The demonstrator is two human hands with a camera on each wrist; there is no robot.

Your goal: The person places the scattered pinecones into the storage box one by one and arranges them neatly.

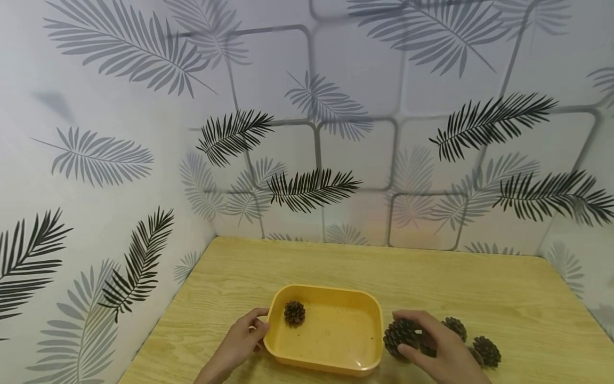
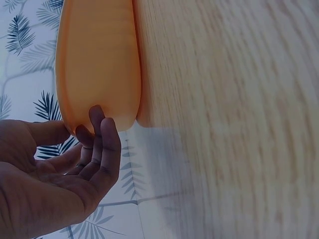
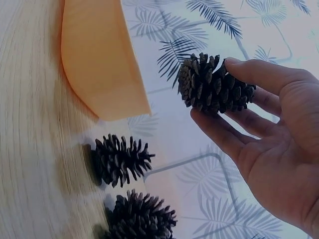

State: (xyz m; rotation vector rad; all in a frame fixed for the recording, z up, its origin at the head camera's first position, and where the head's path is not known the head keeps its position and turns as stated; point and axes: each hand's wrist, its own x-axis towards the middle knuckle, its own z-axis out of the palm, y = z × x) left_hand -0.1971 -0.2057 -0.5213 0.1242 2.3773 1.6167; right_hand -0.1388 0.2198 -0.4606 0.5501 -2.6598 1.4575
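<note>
1. Inside the yellow tray (image 1: 326, 368), near its far left corner, one small pine cone (image 1: 294, 313) is already lying; the rest of the tray floor is bare.
2. A large pine cone (image 3: 212, 85) is pinched between the thumb and curled fingers of the right hand (image 1: 438, 349), just right of the tray's right wall and lifted off the table.
3. The tray's left rim is touched by the left hand (image 2: 55, 174), its fingers only loosely bent and nothing gripped.
4. Three more cones (image 1: 486, 351) are left on the wooden table (image 1: 479, 288), right of the tray.
5. Between the held cone and the tray only the tray wall stands.
</note>
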